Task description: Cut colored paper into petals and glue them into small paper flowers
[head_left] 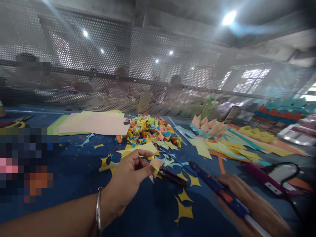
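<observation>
My left hand (pixel 132 176), with a silver bangle at its wrist, pinches a small folded paper piece (pixel 155 165), pale yellow and pinkish, between thumb and fingers. In my right hand (pixel 254 200) is a blue glue gun (pixel 214 182) with an orange switch. Its nozzle points up and left toward the paper piece, apart from it, and a whitish stick comes out of its back end. A slim dark red tool (pixel 175 177) lies just right of my left fingertips; its kind is unclear. Yellow star-shaped paper offcuts (pixel 184 208) are scattered around on the blue table (pixel 81 177).
A heap of small coloured paper pieces (pixel 153 128) lies at the back, beside stacked paper sheets (pixel 92 122). To the right are paper strips (pixel 229 141), peach paper petals (pixel 206 125) and a magenta power strip (pixel 264 181) with a black cable. Scissors (pixel 18 123) lie far left. A perforated screen (pixel 153 75) stands behind.
</observation>
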Demonstrator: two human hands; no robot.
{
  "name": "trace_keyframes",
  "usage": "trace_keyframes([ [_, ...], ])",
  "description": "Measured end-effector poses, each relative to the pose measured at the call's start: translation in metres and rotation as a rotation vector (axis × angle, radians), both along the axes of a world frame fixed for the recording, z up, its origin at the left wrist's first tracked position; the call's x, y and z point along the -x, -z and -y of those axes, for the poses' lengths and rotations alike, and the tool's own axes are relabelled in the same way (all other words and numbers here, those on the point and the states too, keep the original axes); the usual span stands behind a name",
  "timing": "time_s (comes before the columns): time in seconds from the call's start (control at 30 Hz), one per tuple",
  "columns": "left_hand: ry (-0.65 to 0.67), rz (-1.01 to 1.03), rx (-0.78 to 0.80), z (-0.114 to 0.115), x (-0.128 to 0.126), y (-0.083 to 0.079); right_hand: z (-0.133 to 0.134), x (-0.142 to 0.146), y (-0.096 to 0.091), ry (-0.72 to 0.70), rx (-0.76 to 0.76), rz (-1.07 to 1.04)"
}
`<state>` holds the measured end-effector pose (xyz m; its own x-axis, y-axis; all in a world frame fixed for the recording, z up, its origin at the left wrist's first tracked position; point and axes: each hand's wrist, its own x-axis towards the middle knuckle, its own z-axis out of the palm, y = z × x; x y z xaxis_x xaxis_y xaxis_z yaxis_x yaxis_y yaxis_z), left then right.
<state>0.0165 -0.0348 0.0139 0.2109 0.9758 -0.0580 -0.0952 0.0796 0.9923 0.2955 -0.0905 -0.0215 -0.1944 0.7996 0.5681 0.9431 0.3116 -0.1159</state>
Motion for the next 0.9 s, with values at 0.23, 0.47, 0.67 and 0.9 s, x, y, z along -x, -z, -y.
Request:
trace_keyframes([
  [0.23,-0.015,0.026,0.014,0.0,0.001,-0.001,-0.042,-0.044,0.003,-0.004,0.029,0.31],
  [0.47,-0.05,-0.039,-0.059,0.0,0.001,-0.001,-0.042,-0.064,-0.012,-0.111,0.169,0.25],
  [0.67,-0.022,-0.147,-0.16,0.001,0.001,-0.001,-0.03,0.025,-0.06,-0.221,0.196,0.026],
  [0.9,-0.009,-0.176,-0.221,-0.001,0.004,0.005,-0.053,0.105,-0.061,-0.47,0.215,-0.065],
])
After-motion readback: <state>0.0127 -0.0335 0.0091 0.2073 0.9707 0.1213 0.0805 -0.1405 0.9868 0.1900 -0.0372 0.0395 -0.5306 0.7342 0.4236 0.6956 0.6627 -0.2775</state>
